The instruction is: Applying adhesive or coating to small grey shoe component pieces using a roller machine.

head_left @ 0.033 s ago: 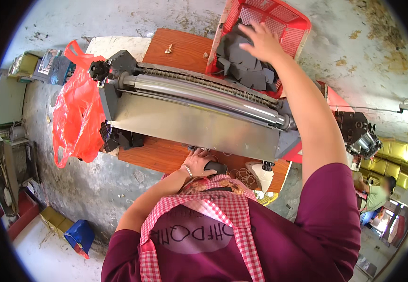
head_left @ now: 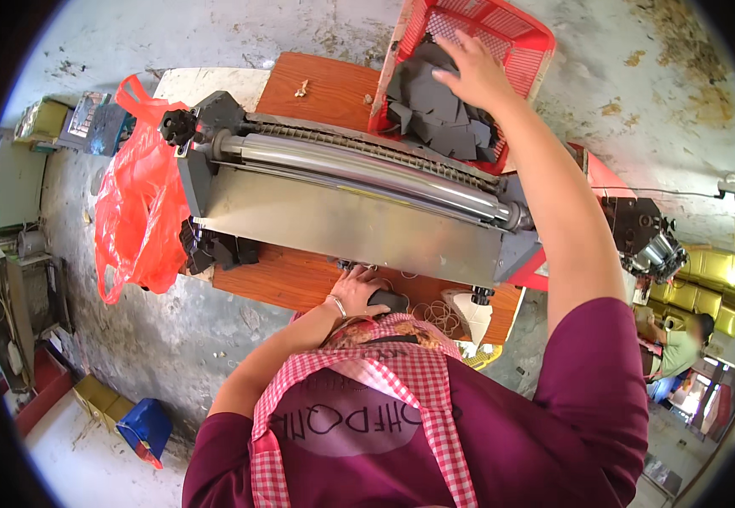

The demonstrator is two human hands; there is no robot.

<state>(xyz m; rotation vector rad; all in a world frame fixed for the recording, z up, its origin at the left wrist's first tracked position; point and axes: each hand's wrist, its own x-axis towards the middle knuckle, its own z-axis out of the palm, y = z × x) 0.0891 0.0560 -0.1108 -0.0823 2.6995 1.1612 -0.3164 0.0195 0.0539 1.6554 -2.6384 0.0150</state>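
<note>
My right hand point(head_left: 476, 74) is stretched out over a red plastic basket point(head_left: 524, 46), with its fingers apart. Inside the basket is a pile of dark grey flat pieces point(head_left: 435, 103), some with cut or broken edges. The hand holds nothing that I can see. My left hand point(head_left: 359, 292) lies with fingers extended at the near edge of the wooden table, beside a dark rounded object point(head_left: 390, 300) whose kind I cannot make out. Between my hands stands a roller machine with a shiny metal roller point(head_left: 367, 176) and a flat metal plate point(head_left: 350, 222).
A red plastic bag point(head_left: 139, 199) hangs at the machine's left end, near dark scraps point(head_left: 219, 250). The brown wooden table point(head_left: 325, 89) shows behind the machine. Thin loops of cord point(head_left: 438, 318) lie near my apron. Another person point(head_left: 679, 354) is at the far right.
The red basket has shifted very slightly to the left. My right hand's fingers have changed pose a little above it. My left hand stays in place.
</note>
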